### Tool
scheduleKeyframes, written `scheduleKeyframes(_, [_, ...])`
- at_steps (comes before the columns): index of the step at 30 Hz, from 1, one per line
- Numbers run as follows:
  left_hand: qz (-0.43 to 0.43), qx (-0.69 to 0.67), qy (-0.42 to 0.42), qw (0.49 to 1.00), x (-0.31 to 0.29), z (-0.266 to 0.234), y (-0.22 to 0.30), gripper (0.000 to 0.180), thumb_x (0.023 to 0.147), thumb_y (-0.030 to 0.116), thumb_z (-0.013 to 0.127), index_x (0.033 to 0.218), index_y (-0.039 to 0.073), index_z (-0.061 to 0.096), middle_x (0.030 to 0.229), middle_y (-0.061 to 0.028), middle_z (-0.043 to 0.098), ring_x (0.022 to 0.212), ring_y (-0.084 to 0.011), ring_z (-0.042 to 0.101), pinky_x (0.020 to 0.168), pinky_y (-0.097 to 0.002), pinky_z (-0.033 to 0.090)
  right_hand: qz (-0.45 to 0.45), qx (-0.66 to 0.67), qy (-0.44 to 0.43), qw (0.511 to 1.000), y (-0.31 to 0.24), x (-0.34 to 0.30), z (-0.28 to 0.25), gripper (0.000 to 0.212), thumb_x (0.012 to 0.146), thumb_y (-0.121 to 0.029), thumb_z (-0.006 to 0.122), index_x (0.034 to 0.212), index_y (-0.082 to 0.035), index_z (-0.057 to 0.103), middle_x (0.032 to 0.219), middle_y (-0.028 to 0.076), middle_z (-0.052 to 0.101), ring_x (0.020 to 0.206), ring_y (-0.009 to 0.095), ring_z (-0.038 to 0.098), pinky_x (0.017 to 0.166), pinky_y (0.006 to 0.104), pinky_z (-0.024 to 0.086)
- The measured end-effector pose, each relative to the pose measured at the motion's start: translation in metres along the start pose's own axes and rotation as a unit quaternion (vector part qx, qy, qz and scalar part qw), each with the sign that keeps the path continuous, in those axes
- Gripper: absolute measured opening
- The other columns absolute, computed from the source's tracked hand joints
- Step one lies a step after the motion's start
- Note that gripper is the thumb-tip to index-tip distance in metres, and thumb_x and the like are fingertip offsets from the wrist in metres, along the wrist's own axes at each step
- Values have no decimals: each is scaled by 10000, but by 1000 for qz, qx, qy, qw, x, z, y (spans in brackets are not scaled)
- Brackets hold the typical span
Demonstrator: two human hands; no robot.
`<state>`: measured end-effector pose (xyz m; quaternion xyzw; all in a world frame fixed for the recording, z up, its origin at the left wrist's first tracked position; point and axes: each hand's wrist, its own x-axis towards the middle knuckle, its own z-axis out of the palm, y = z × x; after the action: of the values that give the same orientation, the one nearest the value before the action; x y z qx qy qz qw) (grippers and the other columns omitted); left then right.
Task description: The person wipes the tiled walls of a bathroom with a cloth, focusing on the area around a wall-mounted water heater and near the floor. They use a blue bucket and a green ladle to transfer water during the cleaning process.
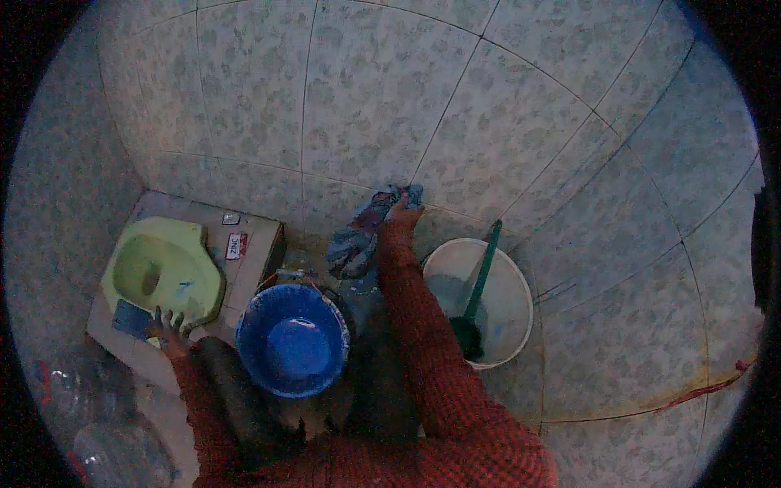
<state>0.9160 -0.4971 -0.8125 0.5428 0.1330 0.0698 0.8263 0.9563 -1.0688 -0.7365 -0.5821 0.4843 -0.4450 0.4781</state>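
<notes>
My right hand is closed on a crumpled blue-grey cloth with dark reddish patches. It meets the low part of the tiled wall, and the cloth's loose end hangs to the left. My left hand, fingers spread and holding nothing, is by the near rim of a pale green squat toilet. Beside those fingers lies a dark grey rectangular piece. Between my knees stands a blue bucket with some water in it.
A white bucket at the right holds water and a green long-handled dipper. Two small packets, one of them red and white, lie on the raised toilet platform. Clear plastic containers sit at the lower left. Tiled walls enclose the space.
</notes>
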Motion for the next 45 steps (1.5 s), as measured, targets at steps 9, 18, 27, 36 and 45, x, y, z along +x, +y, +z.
scheduleKeyframes(9, [64, 83, 42, 994, -30, 31, 11, 492, 804, 308, 502, 1243, 161, 337, 1117, -112, 438, 889, -235, 536, 689, -373, 455, -87, 131, -99, 982, 30, 22, -14, 593, 802, -314, 538, 1219, 39, 306, 1168, 209, 442, 1071, 304, 440, 939, 425, 309])
scheduleKeyframes(18, [47, 65, 4, 997, -22, 48, -4, 523, 794, 378, 509, 1247, 185, 334, 1173, -116, 401, 950, -253, 502, 714, -407, 432, -282, -394, -43, 874, 83, 52, -23, 630, 827, -400, 458, 1237, 48, 292, 1152, 264, 430, 1051, 333, 452, 921, 386, 340])
scheduleKeyframes(27, [41, 21, -7, 999, -26, 44, 2, 629, 755, 458, 534, 1269, 187, 292, 1197, -121, 378, 983, -267, 480, 715, -410, 419, -2, -154, -153, 976, 40, 10, -20, 627, 819, -397, 474, 1229, 46, 305, 1124, 260, 455, 1013, 343, 478, 884, 394, 370])
scheduleKeyframes(36, [72, 14, 3, 997, -30, 25, 8, 592, 772, 447, 492, 1264, 166, 320, 1180, -140, 397, 931, -275, 516, 697, -400, 428, -28, 47, -176, 983, -78, -65, -41, 620, 812, -393, 491, 1212, 52, 328, 1092, 262, 480, 973, 352, 504, 840, 404, 404])
scheduleKeyframes(45, [15, 29, 48, 998, -35, 55, 19, 539, 784, 399, 504, 1248, 176, 344, 1151, -127, 424, 914, -257, 527, 706, -385, 436, 88, -224, -162, 957, 26, -9, -4, 712, 751, -501, 513, 1123, 97, 411, 1037, 278, 506, 931, 361, 528, 771, 429, 437])
